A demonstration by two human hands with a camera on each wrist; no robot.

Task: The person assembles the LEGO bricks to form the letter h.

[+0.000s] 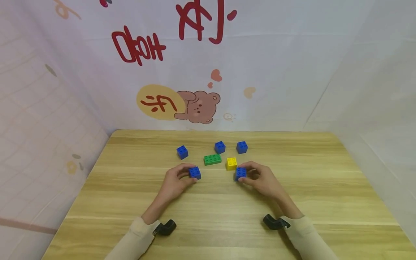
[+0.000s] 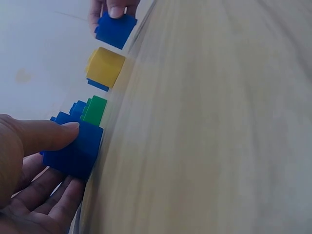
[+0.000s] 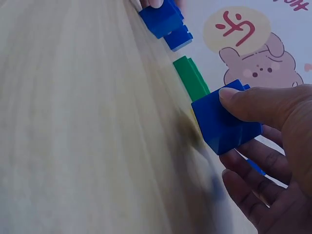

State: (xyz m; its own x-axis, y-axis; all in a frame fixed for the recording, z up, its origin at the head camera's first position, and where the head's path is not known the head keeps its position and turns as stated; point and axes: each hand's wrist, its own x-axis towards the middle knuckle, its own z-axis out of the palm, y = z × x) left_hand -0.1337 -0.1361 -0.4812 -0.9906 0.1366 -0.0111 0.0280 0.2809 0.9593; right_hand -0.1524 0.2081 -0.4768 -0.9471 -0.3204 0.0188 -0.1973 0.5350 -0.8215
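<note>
My left hand (image 1: 175, 182) pinches a blue toy brick (image 1: 195, 172) between thumb and fingers, left of the middle of the table. To its right, my right hand (image 1: 261, 178) grips another blue toy brick (image 1: 241, 173), thumb on the near side. In the right wrist view this brick (image 3: 224, 117) appears tilted, with its studs facing the wall. Just behind it sits a yellow toy brick (image 1: 232, 164) with studs on top. A longer green toy brick (image 1: 212, 159) lies between and beyond the two hands.
Farther back on the wooden table (image 1: 208, 224) stand three more blue bricks: a left one (image 1: 182, 152), a middle one (image 1: 220, 147) and a right one (image 1: 242, 147). A white printed cloth (image 1: 276, 72) rises behind the table's far edge. Black wrist mounts (image 1: 167, 227) stick out at both sleeves.
</note>
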